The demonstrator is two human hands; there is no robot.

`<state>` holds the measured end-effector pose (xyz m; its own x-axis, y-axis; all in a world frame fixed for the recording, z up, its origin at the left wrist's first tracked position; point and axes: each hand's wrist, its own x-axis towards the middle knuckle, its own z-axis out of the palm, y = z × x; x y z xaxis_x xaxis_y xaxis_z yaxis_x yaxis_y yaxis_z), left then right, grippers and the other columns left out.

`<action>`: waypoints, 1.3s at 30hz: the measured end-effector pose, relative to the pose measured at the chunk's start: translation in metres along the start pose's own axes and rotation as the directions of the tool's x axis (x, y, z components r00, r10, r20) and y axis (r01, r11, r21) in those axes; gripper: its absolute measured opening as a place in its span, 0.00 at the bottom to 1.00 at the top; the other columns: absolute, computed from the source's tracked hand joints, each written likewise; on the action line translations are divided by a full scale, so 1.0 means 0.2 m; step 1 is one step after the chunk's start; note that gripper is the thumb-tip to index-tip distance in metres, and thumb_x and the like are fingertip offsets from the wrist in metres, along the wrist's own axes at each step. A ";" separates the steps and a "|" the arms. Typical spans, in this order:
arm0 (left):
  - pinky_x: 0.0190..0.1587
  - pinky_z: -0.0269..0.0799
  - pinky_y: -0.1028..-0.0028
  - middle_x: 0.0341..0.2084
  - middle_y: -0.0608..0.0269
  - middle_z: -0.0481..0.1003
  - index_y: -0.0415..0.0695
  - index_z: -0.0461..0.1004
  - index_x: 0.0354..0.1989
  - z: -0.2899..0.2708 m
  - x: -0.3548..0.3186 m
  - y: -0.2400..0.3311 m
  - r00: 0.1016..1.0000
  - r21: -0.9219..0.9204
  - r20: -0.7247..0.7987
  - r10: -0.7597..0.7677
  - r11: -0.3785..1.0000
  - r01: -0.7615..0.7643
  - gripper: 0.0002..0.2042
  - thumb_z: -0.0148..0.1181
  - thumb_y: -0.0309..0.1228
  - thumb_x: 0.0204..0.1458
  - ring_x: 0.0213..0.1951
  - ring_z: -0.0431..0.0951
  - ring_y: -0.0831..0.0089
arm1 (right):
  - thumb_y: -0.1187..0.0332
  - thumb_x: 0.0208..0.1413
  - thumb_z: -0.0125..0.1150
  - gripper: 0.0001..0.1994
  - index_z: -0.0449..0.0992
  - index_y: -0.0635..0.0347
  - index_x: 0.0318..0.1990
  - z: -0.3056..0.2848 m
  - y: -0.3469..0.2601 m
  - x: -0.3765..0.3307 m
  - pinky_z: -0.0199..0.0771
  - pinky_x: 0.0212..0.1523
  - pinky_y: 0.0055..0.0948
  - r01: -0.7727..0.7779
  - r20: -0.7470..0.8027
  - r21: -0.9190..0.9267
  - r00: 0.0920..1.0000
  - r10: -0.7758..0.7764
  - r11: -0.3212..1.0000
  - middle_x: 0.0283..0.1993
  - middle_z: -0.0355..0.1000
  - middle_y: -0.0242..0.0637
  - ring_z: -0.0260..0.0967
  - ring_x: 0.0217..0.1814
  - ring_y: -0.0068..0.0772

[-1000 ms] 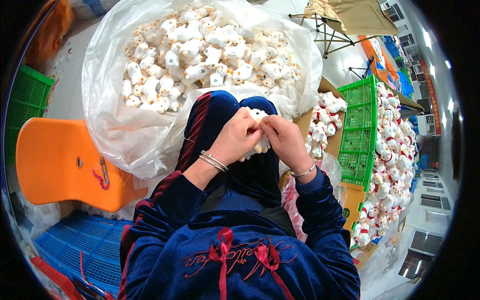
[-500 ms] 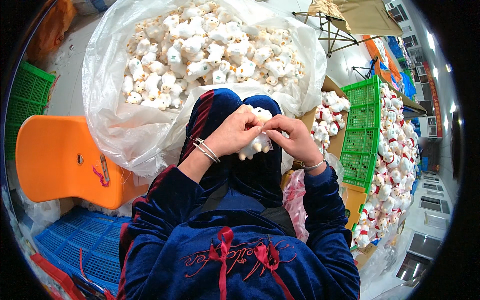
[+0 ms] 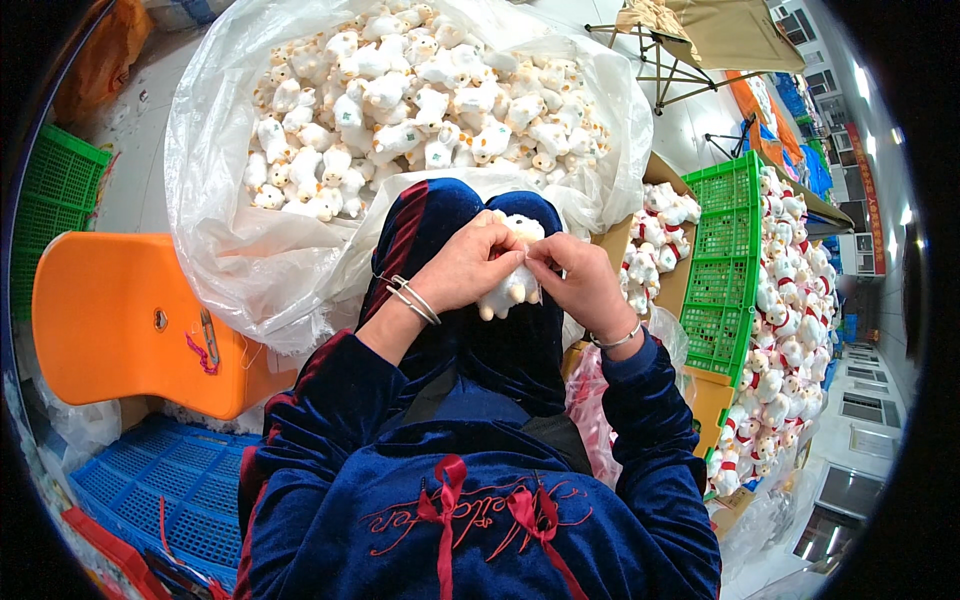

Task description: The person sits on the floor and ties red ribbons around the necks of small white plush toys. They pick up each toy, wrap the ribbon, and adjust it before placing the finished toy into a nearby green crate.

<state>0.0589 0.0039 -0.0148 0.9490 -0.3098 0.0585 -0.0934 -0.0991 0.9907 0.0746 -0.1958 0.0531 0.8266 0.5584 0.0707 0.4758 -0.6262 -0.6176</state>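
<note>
Plush toy (image 3: 508, 289) btwn L/R fingers (image 3: 548, 256)

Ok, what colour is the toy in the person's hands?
The toy is mostly white with cream feet, shown best in the head view.

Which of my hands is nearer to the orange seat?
Left. Your left hand, holding the white plush toy, is right of the orange seat; your right hand, at the toy's right side, is farther right.

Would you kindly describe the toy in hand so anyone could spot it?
Find the big bag of white toys, then, lower in view, the blue knees. The toy is over them, the only one between left hand and right hand, not heaped.
</note>
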 end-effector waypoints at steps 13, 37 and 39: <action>0.40 0.70 0.74 0.34 0.61 0.71 0.37 0.80 0.35 0.04 -0.03 0.01 0.994 -0.041 -0.070 0.084 0.995 -0.087 0.06 0.66 0.28 0.57 0.37 0.73 0.72 | 0.81 0.51 0.68 0.09 0.74 0.61 0.36 0.20 0.14 -0.07 0.75 0.32 0.36 0.238 -0.387 -0.050 0.891 -0.238 0.970 0.34 0.75 0.42 0.75 0.34 0.45; 0.38 0.76 0.69 0.31 0.56 0.78 0.38 0.80 0.36 -0.06 0.03 0.07 0.973 0.209 0.078 0.218 0.951 -0.230 0.04 0.65 0.25 0.54 0.34 0.81 0.62 | 0.79 0.46 0.73 0.12 0.77 0.61 0.37 0.15 0.25 -0.04 0.76 0.33 0.34 0.413 -0.321 -0.026 0.859 -0.399 0.910 0.36 0.75 0.39 0.74 0.35 0.41; 0.37 0.76 0.70 0.31 0.56 0.78 0.38 0.79 0.36 -0.05 0.03 0.08 0.974 0.225 0.064 0.216 0.948 -0.225 0.04 0.65 0.24 0.54 0.34 0.81 0.62 | 0.79 0.46 0.73 0.11 0.77 0.61 0.37 0.14 0.25 -0.04 0.76 0.33 0.34 0.402 -0.320 -0.011 0.866 -0.384 0.916 0.36 0.75 0.39 0.75 0.35 0.41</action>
<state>0.0661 0.0091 0.0022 0.8851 -0.3838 0.2632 -0.3699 -0.2370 0.8983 0.0828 -0.2163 -0.0002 0.6297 0.5498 0.5488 0.7709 -0.3551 -0.5288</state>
